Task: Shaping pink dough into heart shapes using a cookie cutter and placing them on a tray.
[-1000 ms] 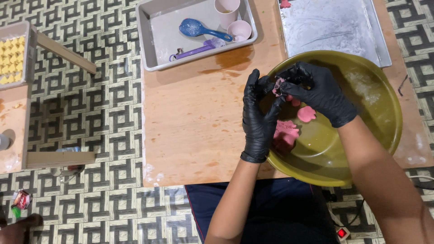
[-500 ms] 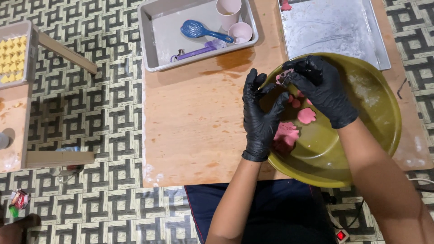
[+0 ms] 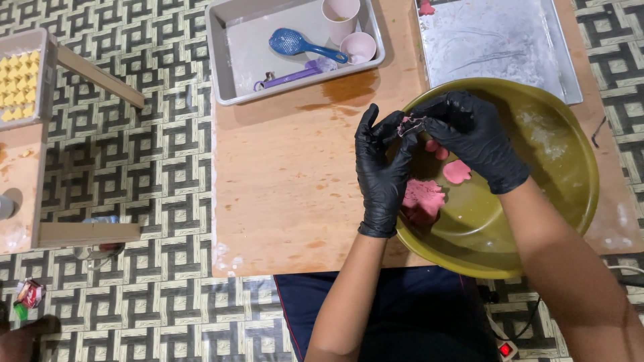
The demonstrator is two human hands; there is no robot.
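Patterned floor tiles all around, with a low wooden desk (image 3: 295, 194) sitting on them and a big olive bowl (image 3: 563, 201) at its right end. Both hands are in black gloves, meeting over the bowl's near-left rim. The left hand (image 3: 382, 167) and right hand (image 3: 473, 131) are each pinched onto one small pink dough bit (image 3: 407, 124), so the grip is closed on that piece from both sides, fingertips nearly touching.

Just below the grip, inside the bowl, sits a bigger pink lump (image 3: 422, 200), and a smaller flat piece (image 3: 457, 171) lies right under the right palm. Beyond the grip, a grey tray (image 3: 235, 74) holds a blue scoop (image 3: 295, 43) and two cups (image 3: 341, 13). A metal sheet (image 3: 496, 40) lies further right of that.

For shaping a bit this small, I'd say keep the pressure light and even on both sides, work it with the fingertips only, and stay over the bowl so anything that drops lands with the rest. Dough looks soft and probably tacky on gloves, so slow peeling beats tugging.
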